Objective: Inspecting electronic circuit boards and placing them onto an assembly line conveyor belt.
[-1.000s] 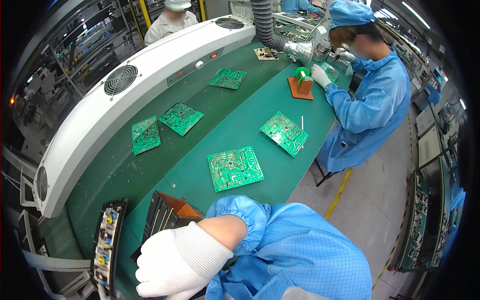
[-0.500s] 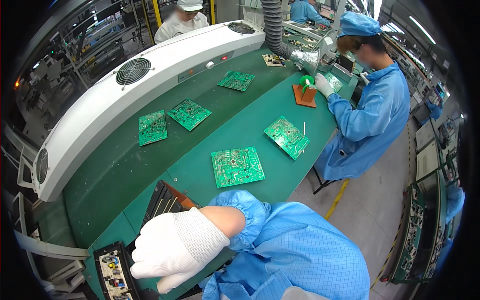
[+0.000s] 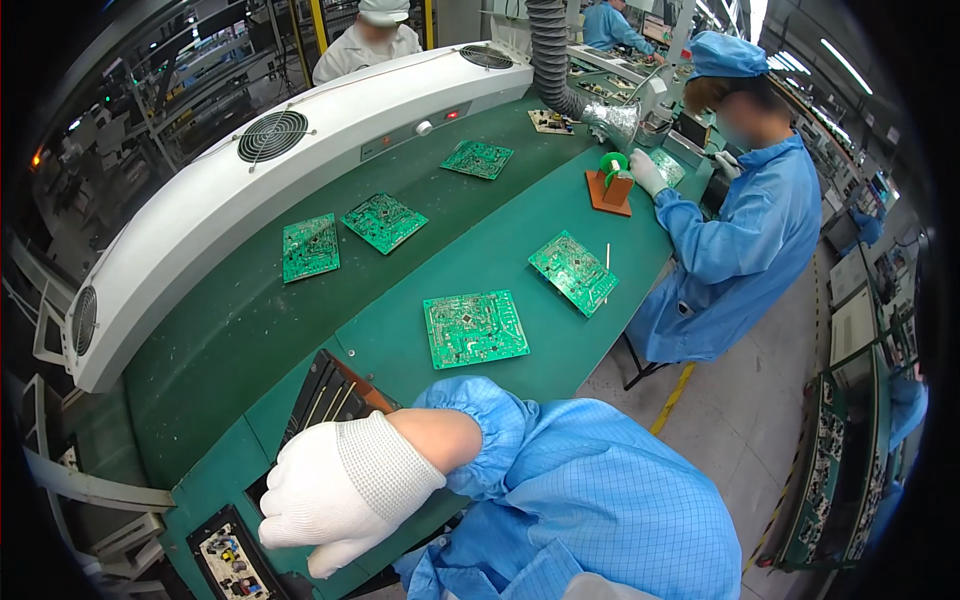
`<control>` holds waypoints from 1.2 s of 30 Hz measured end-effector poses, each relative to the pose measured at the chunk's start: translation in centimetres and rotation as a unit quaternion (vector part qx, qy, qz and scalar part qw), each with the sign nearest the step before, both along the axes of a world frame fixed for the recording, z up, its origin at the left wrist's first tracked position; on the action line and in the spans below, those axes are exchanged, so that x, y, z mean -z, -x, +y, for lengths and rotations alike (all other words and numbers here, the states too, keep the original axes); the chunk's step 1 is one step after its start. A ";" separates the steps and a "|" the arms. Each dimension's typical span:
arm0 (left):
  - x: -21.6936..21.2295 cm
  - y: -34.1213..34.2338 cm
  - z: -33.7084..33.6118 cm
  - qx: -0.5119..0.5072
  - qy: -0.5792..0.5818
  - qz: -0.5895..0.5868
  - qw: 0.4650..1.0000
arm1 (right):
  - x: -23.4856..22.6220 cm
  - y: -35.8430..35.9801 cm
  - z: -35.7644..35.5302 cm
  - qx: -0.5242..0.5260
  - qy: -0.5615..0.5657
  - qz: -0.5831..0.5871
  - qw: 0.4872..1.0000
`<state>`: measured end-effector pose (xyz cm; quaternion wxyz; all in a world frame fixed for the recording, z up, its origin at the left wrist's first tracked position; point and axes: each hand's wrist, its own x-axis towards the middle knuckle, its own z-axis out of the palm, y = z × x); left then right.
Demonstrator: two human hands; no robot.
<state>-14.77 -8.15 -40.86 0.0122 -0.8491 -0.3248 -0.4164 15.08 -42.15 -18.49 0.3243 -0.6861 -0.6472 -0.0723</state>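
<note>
My right hand [image 3: 325, 495], in a white knit glove, reaches in from the right across the near end of the green bench. Its back faces up and its fingers curl downward; whatever lies in them is hidden beneath the hand. Close by its fingers sits a black tray [image 3: 192, 540] holding a circuit board [image 3: 232, 563] with yellow, black and red parts. Just beyond the knuckles stands a black slotted holder [image 3: 325, 390] with a brown side, partly covered by the hand. My left hand is out of the picture.
Two green circuit boards [image 3: 475, 328] [image 3: 574, 272] lie on the bench, several more [image 3: 384, 222] on the darker strip under a white fan unit [image 3: 270, 137]. A co-worker in blue [image 3: 740, 220] sits at the far right beside a brown stand [image 3: 608, 195] with a green reel.
My right hand has shifted very slightly, staying over the same spot by the tray. The whole view has moved a little. The boards keep their places on the bench.
</note>
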 end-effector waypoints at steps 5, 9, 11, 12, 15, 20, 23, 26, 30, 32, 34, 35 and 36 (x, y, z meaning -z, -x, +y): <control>5.9 1.6 5.2 -0.040 0.087 0.033 0.995 | 0.6 -0.3 1.4 -0.010 0.011 0.003 1.000; 11.9 2.0 11.3 -0.018 0.264 0.019 0.964 | 0.5 0.1 1.6 -0.003 0.021 -0.007 1.000; 10.3 0.9 9.8 -0.049 0.083 0.163 0.982 | 0.6 0.2 2.0 0.003 0.038 -0.010 0.999; 8.5 0.0 8.9 -0.022 0.321 -0.028 0.946 | 0.7 0.4 2.0 0.007 0.038 -0.008 0.999; 5.6 -0.5 7.8 0.012 0.522 -0.197 0.830 | 1.0 0.4 2.7 0.018 0.038 -0.010 0.999; 2.8 0.6 6.8 0.051 0.473 -0.098 0.874 | 1.6 0.9 4.9 0.000 0.067 -0.007 0.998; 1.3 0.9 5.9 0.077 0.441 -0.037 0.893 | 2.0 1.5 5.9 0.004 0.076 -0.010 0.997; 0.0 0.4 4.4 0.094 0.419 0.004 0.903 | 2.5 2.1 6.6 0.013 0.097 -0.018 0.995; -2.1 0.2 2.9 0.000 0.472 -0.146 0.869 | 2.7 2.6 8.5 0.014 0.134 -0.014 0.991; 3.7 0.2 8.4 0.155 0.206 -0.230 0.938 | 1.9 3.2 10.2 -0.017 0.139 0.005 0.990; 1.5 0.3 6.3 0.004 0.523 -0.193 0.830 | 1.9 3.2 10.7 -0.003 0.182 0.048 0.982; 0.3 0.3 5.6 0.012 0.481 -0.164 0.861 | 2.3 3.1 11.5 -0.005 0.201 0.047 0.978; -1.8 -0.9 3.5 0.028 0.487 -0.207 0.848 | 2.8 3.0 11.6 0.001 0.203 0.062 0.977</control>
